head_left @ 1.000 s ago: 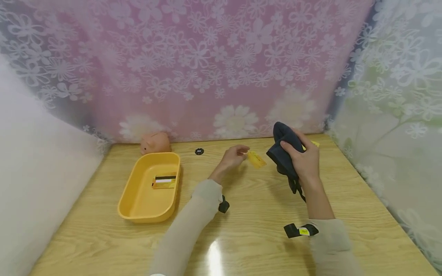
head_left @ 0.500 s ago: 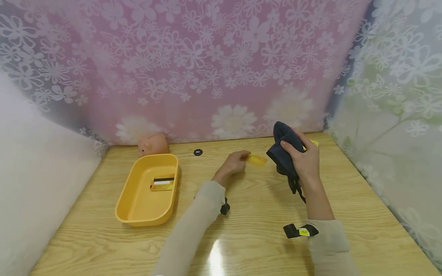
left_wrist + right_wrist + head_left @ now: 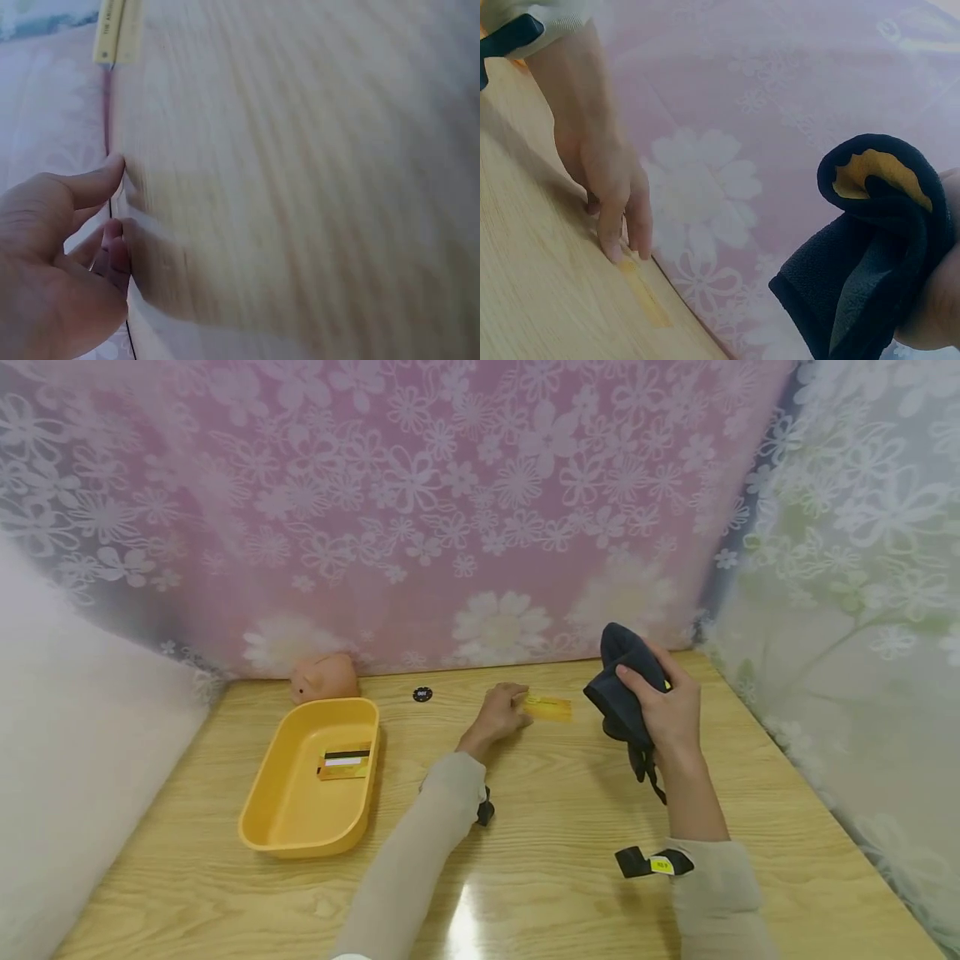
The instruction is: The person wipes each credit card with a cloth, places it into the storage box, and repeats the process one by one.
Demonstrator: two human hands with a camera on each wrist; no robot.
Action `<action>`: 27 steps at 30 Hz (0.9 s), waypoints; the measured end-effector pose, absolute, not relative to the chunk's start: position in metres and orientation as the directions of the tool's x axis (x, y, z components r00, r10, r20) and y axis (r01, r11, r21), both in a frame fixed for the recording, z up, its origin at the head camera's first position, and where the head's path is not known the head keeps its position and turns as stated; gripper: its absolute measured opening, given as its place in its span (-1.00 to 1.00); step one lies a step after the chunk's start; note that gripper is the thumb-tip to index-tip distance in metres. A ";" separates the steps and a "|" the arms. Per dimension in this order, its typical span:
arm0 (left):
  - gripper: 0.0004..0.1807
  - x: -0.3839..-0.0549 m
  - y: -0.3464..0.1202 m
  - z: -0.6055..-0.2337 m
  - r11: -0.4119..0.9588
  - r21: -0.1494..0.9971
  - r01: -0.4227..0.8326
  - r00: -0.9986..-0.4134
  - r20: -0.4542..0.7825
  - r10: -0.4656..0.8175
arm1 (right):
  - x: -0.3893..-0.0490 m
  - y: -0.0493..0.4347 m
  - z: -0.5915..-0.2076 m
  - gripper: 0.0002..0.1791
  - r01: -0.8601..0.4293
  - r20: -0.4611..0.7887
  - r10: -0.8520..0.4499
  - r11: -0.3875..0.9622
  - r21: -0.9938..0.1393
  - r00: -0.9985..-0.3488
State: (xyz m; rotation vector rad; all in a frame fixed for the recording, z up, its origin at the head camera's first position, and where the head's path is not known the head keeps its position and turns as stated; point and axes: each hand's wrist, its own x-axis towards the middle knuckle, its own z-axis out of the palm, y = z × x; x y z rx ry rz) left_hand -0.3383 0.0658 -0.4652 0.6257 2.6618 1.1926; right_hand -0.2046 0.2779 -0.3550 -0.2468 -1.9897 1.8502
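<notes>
My left hand is low over the far middle of the table and pinches one end of a yellow card. The right wrist view shows its fingertips down at the end of the card, close to the table's back edge. Raised at the right, my right hand grips a folded dark blue cloth, thumb across its front and a black cord dangling below. In the right wrist view the cloth curls into a loop with yellow showing inside. The palm hides its far side.
A yellow tub holding a striped card stands at the left. Behind it sits a pink piggy bank. A black poker chip lies near the back edge. A flowered curtain hangs behind the table.
The yellow card has turned from slanting to nearly level at my left fingertips. My right hand still holds the dark cloth almost in place. The head view has shifted slightly.
</notes>
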 end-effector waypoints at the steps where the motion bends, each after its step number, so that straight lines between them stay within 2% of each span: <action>1: -0.40 -0.339 0.066 -0.465 0.620 0.712 0.329 -0.895 0.025 0.446 | -0.205 0.278 -0.355 -0.36 -0.149 0.176 0.399 0.098 -0.984 -0.900; 4: -0.46 -0.342 0.067 -0.462 0.688 0.623 0.373 -0.882 0.007 0.471 | -0.205 0.277 -0.355 -0.37 -0.152 0.174 0.399 0.088 -0.985 -0.900; 7: -0.52 -0.342 0.069 -0.457 0.714 0.603 0.356 -0.881 -0.039 0.472 | -0.205 0.277 -0.355 -0.37 -0.147 0.172 0.401 0.092 -0.985 -0.900; 13: -0.52 -0.340 0.067 -0.456 0.696 0.674 0.247 -0.899 -0.108 0.424 | -0.205 0.280 -0.356 -0.36 -0.127 0.157 0.412 0.099 -0.987 -0.898; 21: -0.43 -0.332 0.063 -0.460 0.610 0.750 0.257 -0.907 -0.031 0.421 | -0.204 0.282 -0.353 -0.34 -0.101 0.142 0.427 0.117 -0.988 -0.893; 27: -0.42 -0.326 0.062 -0.457 0.548 0.806 0.225 -0.939 0.028 0.344 | -0.204 0.283 -0.353 -0.34 -0.104 0.148 0.422 0.126 -0.987 -0.894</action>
